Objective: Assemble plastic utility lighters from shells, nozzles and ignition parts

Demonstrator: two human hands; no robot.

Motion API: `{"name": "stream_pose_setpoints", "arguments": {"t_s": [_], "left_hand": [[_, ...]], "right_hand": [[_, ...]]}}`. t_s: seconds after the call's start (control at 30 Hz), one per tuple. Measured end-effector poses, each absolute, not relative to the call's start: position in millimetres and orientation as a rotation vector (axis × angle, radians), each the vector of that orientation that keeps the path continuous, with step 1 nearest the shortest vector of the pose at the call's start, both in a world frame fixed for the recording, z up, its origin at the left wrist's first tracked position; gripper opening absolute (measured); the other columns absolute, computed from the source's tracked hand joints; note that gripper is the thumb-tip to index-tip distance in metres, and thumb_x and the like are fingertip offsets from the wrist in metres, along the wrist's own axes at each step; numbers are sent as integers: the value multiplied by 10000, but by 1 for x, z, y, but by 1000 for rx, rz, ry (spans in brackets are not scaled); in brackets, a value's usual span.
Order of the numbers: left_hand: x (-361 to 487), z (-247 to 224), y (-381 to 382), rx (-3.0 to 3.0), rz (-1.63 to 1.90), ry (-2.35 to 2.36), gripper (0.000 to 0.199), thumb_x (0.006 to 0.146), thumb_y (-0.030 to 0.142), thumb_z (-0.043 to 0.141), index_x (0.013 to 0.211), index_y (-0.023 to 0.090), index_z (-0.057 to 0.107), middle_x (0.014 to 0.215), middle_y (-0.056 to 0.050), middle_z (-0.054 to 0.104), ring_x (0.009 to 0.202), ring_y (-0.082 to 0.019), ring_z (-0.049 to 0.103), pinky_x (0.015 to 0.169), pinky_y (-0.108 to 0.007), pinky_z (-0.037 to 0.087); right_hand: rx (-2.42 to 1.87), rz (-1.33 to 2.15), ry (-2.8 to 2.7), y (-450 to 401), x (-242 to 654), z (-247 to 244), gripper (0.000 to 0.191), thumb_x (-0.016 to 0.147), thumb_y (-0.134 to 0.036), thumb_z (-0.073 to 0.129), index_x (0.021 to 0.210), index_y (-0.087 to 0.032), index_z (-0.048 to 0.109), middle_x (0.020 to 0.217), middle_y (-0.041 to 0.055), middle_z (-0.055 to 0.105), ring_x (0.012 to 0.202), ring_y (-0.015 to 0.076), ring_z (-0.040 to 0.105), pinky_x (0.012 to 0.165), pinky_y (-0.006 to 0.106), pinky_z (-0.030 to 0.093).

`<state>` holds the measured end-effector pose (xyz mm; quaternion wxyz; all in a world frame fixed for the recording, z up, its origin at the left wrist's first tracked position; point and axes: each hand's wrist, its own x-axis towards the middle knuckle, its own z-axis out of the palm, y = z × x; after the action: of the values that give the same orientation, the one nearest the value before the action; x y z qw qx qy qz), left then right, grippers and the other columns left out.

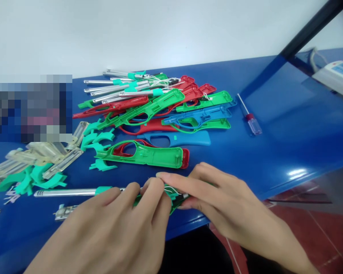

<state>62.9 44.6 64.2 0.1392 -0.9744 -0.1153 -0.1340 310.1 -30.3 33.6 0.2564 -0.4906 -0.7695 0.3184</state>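
Observation:
A utility lighter (pixel 175 201) with a green handle lies low over the table's near edge, between my hands. Its silver barrel (pixel 68 192) points left and carries a teal collar. My left hand (pixel 122 224) is curled over the middle of the lighter, fingertips pressed down on it. At the handle end, my right hand (pixel 223 201) grips with its thumb underneath and fingers on top. White wires and a dark part show between the two hands. The inside of the handle is mostly hidden by my fingers. Beside my left hand lies a small clear part with a metal end (pixel 65 212).
Green, red and blue handle halves (pixel 148 156) lie piled beyond my hands, with silver barrels (pixel 103 91) behind. Clear fuel tanks (pixel 64 161) and teal triggers (pixel 47 177) sit at left. A screwdriver (pixel 254 123) lies right; a white device (pixel 335 78) stands far right.

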Motion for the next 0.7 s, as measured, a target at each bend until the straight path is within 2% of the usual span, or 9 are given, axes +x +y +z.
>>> {"name": "stream_pose_setpoints", "arguments": {"t_s": [0.13,0.33,0.43,0.6,0.7], "left_hand": [[61,63,41,-2814,-415,-338,299,978,31,482,1051,129,755,1097,-89,758,698,-242,749,502,-384,631],[65,61,46,-2781,-423,-307,277,991,68,505,1030,159,764,1024,-50,755,618,-183,692,445,-318,560],[65,57,41,-2775,-406,-356,296,987,49,477,1029,148,752,981,-61,752,628,-202,680,491,-347,567],[56,47,27,-2781,-498,-560,290,980,72,487,1111,202,711,1114,-75,760,758,-240,715,641,-385,554],[60,51,28,-2850,-473,-641,386,945,9,409,1096,213,699,1075,-67,761,698,-225,686,623,-388,498]], "right_hand": [[-1342,838,-2097,-30,311,32,902,1018,21,521,1703,-516,285,1048,-16,555,964,152,623,933,251,594],[-1326,846,-2080,-28,311,32,885,1008,35,520,1698,-484,324,1058,-8,561,965,153,615,944,251,590],[-1311,841,-2071,-28,311,32,884,1007,45,517,1698,-474,331,1064,-9,557,978,151,605,966,248,586],[-1303,861,-2061,-28,311,30,838,1021,27,510,1701,-433,344,1110,8,580,1045,170,611,1011,288,599],[-1296,855,-2053,-27,310,29,802,1033,7,512,1698,-414,356,1132,18,600,1075,180,622,1023,314,611]]}}
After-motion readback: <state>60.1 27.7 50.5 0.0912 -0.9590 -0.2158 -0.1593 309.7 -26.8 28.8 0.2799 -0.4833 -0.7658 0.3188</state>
